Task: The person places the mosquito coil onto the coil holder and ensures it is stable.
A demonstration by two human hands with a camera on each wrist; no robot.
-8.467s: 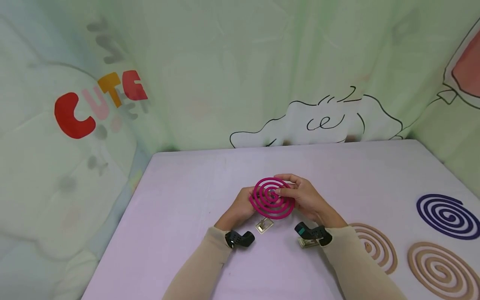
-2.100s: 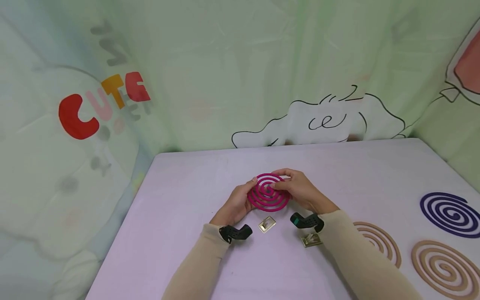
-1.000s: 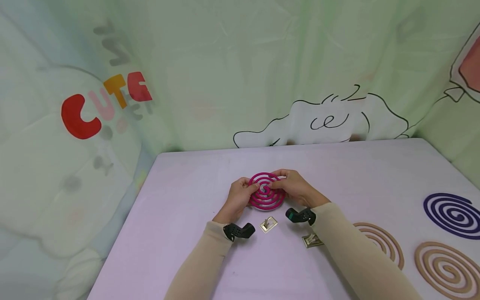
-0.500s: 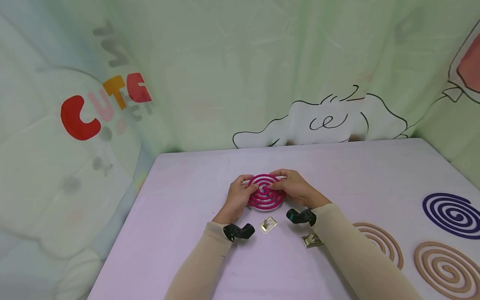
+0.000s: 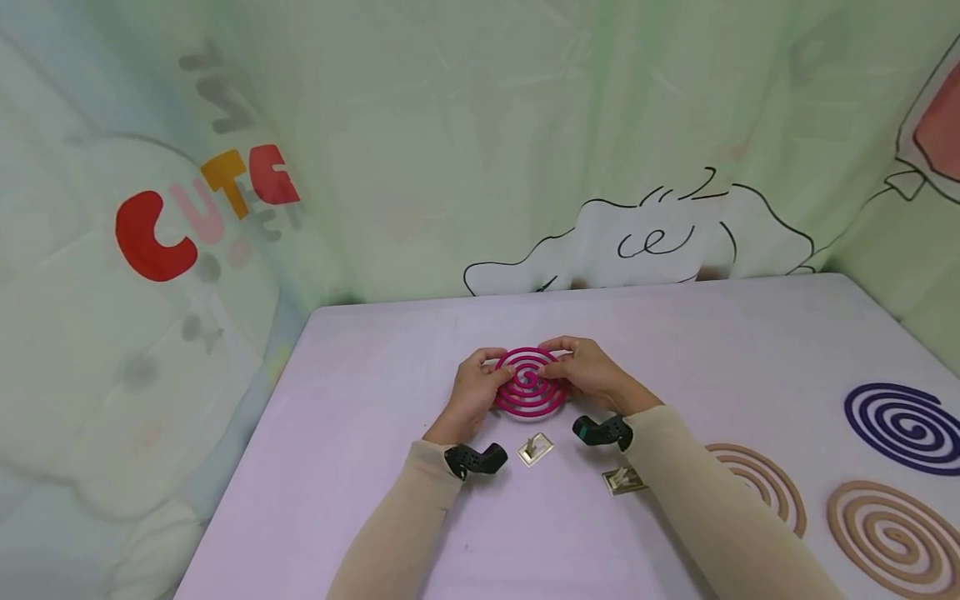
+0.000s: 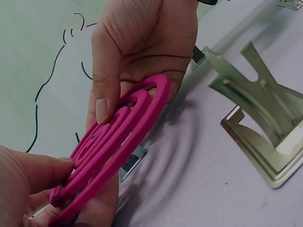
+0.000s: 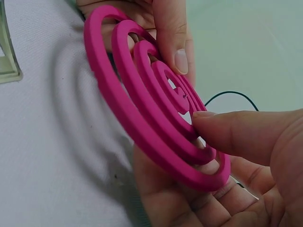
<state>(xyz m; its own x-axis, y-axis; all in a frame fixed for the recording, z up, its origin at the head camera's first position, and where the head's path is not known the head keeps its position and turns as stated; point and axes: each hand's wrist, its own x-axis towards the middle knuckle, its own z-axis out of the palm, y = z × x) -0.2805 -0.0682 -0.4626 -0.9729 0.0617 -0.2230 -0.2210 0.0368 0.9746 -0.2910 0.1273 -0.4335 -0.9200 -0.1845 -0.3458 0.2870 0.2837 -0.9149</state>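
Observation:
A pink mosquito coil [image 5: 531, 392] is held up tilted over the table between both hands. My left hand [image 5: 468, 396] pinches its left side, thumb on the upper face and fingers beneath. On the opposite side my right hand [image 5: 597, 377] pinches it likewise, its thumb near the centre. In the left wrist view a metal piece [image 6: 133, 163] shows under the coil; whether it is joined to the coil I cannot tell. A small metal coil stand [image 5: 535, 450] with upright prongs lies just in front of the hands. Another metal stand [image 5: 624, 480] sits by the right forearm.
Right of the arm lie a tan coil [image 5: 787, 492], partly hidden by the sleeve, a second tan coil [image 5: 843, 521] and a dark blue coil [image 5: 855, 412]. A printed curtain [image 5: 420, 167] hangs behind the lilac-covered table [image 5: 375, 358].
Since the oldest frame, the left hand has shifted its hold, its thumb coming onto the coil's upper face. The coil has moved slightly left. Over the last second hands and coil hold nearly still.

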